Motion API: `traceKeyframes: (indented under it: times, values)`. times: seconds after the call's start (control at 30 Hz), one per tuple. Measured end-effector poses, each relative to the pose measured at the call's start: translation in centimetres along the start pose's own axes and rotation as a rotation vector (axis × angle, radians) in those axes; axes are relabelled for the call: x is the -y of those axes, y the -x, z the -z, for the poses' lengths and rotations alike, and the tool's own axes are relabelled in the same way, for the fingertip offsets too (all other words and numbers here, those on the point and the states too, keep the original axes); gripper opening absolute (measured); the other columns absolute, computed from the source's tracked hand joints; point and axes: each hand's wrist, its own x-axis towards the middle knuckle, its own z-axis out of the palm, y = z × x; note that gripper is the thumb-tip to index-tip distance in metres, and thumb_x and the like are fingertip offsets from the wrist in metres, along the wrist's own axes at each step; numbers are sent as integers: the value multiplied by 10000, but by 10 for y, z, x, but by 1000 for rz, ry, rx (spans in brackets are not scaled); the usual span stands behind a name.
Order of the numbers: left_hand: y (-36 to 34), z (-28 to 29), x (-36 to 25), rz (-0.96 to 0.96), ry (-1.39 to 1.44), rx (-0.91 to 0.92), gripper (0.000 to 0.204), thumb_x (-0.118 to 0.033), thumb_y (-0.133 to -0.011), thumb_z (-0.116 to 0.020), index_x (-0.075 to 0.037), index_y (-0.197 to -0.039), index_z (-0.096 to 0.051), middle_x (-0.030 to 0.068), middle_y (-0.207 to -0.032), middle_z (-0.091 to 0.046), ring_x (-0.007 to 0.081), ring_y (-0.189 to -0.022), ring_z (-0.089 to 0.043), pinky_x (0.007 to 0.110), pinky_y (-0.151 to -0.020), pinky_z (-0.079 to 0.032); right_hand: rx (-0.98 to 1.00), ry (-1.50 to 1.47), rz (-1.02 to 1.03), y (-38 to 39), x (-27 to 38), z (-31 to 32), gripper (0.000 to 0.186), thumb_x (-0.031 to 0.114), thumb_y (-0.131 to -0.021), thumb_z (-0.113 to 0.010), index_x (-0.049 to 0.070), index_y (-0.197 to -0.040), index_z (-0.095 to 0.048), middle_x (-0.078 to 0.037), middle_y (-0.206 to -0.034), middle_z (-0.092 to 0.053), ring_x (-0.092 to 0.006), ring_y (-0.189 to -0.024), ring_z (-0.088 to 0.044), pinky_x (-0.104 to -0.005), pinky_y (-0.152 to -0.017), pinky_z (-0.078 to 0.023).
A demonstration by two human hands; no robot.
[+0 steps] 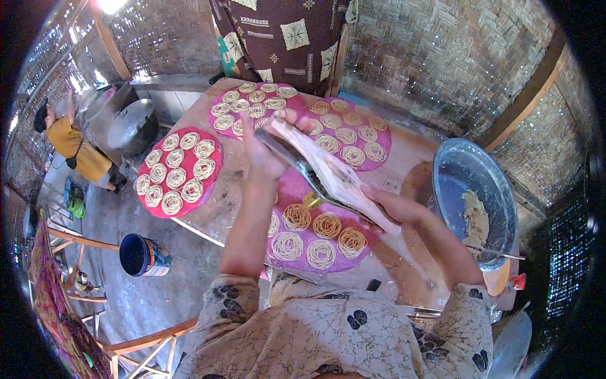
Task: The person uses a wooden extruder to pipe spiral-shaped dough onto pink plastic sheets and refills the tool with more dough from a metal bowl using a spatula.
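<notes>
Both my hands hold a long dough press (341,174) tilted across the table, with a pale floury upper arm and a dark lower arm. My left hand (268,148) is closed around its far end, the fingertips curling over the top. Around its near right end, the fingers of my right hand (401,211) are wrapped. A yellow metal piece (311,201) shows under the press's middle. Below it lies a pink round mat (344,261) bearing coiled nests of dough strands (322,254), some paler than others. The press and my arms hide part of this mat.
More mats with dough coils lie at the back, and a red mat (211,165) lies left. A blue basin (442,189) with a dough lump (475,218) stands right. On the floor are a bucket (144,256) and wooden chair (151,336). Another person (82,145) stands far left.
</notes>
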Motion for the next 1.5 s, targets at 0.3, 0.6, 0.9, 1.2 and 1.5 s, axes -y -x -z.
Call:
traceKeyframes:
  times: [0.3, 0.6, 0.9, 1.2, 1.5]
  values:
    - [-31, 167, 45, -76, 398, -41, 603, -690, -815, -337, -136, -602, -442, -15, -513, -392, 144, -505, -377, 303, -553, -336, -233, 321, -178, -57, 0, 15, 711, 658, -873, -223, 43, -773, -566, -45, -521, -482, -163, -388, -467, -308, -337, -374]
    - [-21, 129, 32, -93, 303, -133, 556, -637, -832, -344, -161, -551, -392, -40, -456, -324, 114, -435, -327, 278, -506, -323, -299, 455, -146, -30, 21, 3, 739, 620, -896, -218, 0, -688, -562, -75, -498, -488, -174, -381, -481, -335, -344, -377]
    - [-35, 124, 11, -96, 272, -80, 525, -601, -845, -331, -167, -553, -382, -46, -446, -317, 105, -424, -334, 272, -498, -327, -387, 484, 61, -57, 8, 4, 737, 600, -902, -252, -37, -687, -555, -123, -517, -507, -240, -462, -530, -385, -498, -445]
    - [-33, 120, 55, -17, 247, -288, 592, -654, -833, -250, -177, -493, -338, -51, -397, -254, 116, -366, -263, 271, -425, -254, -593, 670, 4, -27, -11, 13, 719, 537, -919, -269, -53, -677, -600, -195, -618, -590, -333, -623, -604, -427, -694, -462]
    - [-46, 115, 68, 86, 152, -169, 573, -639, -856, -280, -141, -649, -474, 0, -550, -436, 139, -507, -430, 296, -542, -385, -576, 568, -43, -35, -38, 32, 742, 571, -909, -287, -74, -805, -639, -228, -705, -610, -328, -700, -614, -425, -738, -453]
